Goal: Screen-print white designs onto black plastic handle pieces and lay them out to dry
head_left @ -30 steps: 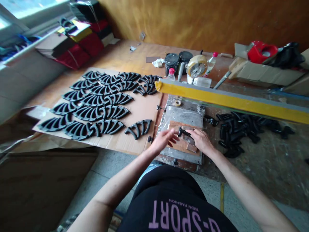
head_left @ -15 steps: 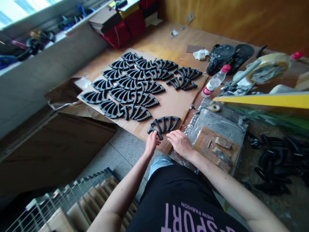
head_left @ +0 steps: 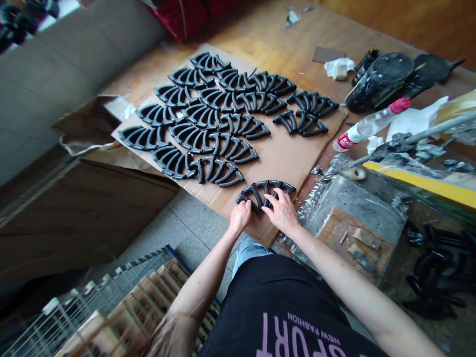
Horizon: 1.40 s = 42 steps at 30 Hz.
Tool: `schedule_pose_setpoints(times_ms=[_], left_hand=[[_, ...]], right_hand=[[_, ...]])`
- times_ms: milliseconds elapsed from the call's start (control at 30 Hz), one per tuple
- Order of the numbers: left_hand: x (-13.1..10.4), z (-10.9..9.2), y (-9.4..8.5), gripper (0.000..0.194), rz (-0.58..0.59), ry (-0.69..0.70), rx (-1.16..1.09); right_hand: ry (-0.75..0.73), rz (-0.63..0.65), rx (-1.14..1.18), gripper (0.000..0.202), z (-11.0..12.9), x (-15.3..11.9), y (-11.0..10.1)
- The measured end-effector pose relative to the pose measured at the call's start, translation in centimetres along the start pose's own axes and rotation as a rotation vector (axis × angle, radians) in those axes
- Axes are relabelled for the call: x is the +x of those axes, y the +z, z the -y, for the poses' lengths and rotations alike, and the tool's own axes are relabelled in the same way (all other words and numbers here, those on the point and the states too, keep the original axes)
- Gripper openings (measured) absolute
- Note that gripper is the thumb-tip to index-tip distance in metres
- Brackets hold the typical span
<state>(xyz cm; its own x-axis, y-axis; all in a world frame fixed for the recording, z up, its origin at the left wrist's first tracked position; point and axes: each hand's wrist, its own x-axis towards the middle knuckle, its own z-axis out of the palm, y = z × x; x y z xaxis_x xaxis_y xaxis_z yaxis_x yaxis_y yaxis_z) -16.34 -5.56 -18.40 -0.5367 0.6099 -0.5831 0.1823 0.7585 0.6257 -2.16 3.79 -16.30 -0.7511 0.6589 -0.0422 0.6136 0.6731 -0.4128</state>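
Observation:
Near the front edge of the cardboard sheet [head_left: 286,153] lies a fan-shaped row of glossy black curved pieces [head_left: 263,187]. My left hand [head_left: 241,216] is closed on the piece at the row's left end, its fingertips pressed together there. From the right, my right hand [head_left: 282,212] reaches over the middle of the same row, thumb and fingers around one curved piece and partly hiding it. The two hands are a short way apart. Farther back on the cardboard, several similar fans of black pieces [head_left: 219,171] lie in overlapping rows.
To the right stand a plastic bottle with a red cap [head_left: 372,126] and dark tubs [head_left: 390,74]. A tape roll [head_left: 356,172] sits by a grey board with wooden blocks [head_left: 366,238]. Loose black pieces [head_left: 439,267] are heaped at right; a wire rack [head_left: 111,302] stands lower left.
My right hand has moved onto the nearest row and taken hold of a piece. The left-end piece now sits closer against the row. The view has shifted closer to the table.

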Motion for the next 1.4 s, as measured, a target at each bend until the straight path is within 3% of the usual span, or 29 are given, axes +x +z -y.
schedule_pose_setpoints(times_ms=[200, 367, 567, 867, 967, 1133, 1267, 1400], left_hand=[[1.4, -1.8, 1.3, 0.038, 0.055, -0.032, -0.016], [1.2, -2.2, 1.6, 0.038, 0.057, -0.037, -0.093], [2.3, -3.8, 3.1, 0.034, 0.065, 0.014, -0.297], [10.4, -11.6, 4.1, 0.041, 0.021, 0.324, -0.257], [11.4, -12.0, 4.3, 0.04, -0.053, 0.336, -0.28], [11.2, -10.9, 5.2, 0.036, -0.245, 0.382, -0.332], [11.4, -10.4, 5.5, 0.031, -0.278, 0.442, -0.302], [11.9, -10.2, 5.5, 0.03, -0.295, 0.465, -0.267]], right_hand=[[0.175, 0.191, -0.176, 0.045, 1.5, 2.3, -1.2], [0.22, 0.245, -0.226, 0.046, 1.6, 3.8, -1.2], [0.235, 0.184, -0.214, 0.043, -0.4, 5.2, -2.2], [0.528, 0.03, -0.17, 0.049, -5.4, 13.3, -5.0], [0.57, 0.037, -0.159, 0.05, -5.7, 15.6, -4.5], [0.53, 0.016, -0.144, 0.048, -5.4, 18.0, -4.1], [0.446, 0.006, -0.075, 0.046, -5.2, 17.2, -5.3], [0.239, -0.119, 0.009, 0.042, -5.3, 11.9, -6.8]])
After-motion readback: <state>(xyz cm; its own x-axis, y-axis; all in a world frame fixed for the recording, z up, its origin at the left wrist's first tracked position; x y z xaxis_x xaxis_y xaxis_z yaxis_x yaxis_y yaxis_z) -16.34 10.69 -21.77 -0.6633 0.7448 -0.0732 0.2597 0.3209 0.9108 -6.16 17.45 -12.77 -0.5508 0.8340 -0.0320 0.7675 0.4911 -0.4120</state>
